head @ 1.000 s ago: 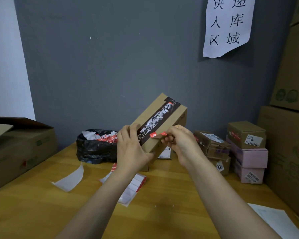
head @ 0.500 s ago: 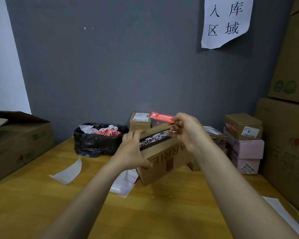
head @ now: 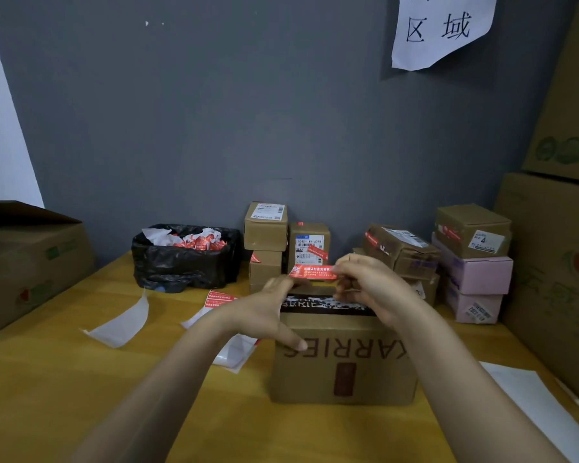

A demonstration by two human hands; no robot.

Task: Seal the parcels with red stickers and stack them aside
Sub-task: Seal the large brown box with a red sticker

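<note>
Red sticker (head: 313, 272) — between hands (head: 371, 290), above parcel (head: 343, 362)

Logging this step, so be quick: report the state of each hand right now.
Left hand: open, straight fingers and thumb steadying the cardboard box.
Right hand: closed, pinching one end of the red sticker.
</note>
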